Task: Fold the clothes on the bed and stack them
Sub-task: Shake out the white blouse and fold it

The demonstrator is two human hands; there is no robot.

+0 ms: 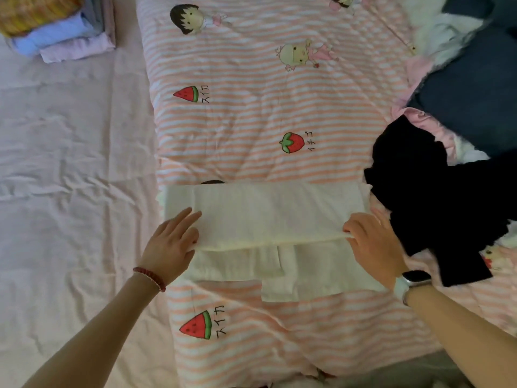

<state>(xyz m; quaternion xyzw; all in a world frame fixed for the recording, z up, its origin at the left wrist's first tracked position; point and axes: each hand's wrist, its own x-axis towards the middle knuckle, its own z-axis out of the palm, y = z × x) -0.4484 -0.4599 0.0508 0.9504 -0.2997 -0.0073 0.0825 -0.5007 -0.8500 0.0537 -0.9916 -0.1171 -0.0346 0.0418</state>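
Observation:
A cream-white garment [268, 214] lies partly folded across the pink-striped quilt [251, 113], its upper part doubled over the lower flaps. My left hand [170, 245] rests at its left end, fingers straight on top and thumb tucked under the folded edge. At the right end my right hand [372, 245] pinches that same folded edge between thumb and fingers. A folded stack [64, 37] of lilac and light-blue pieces, with an orange-yellow item on top, sits at the far left corner.
A black garment [425, 197] lies crumpled just right of my right hand. Behind it is a heap of dark blue [475, 107], pink and white fluffy clothes. Pale pink sheet [70, 177] covers the left side of the bed.

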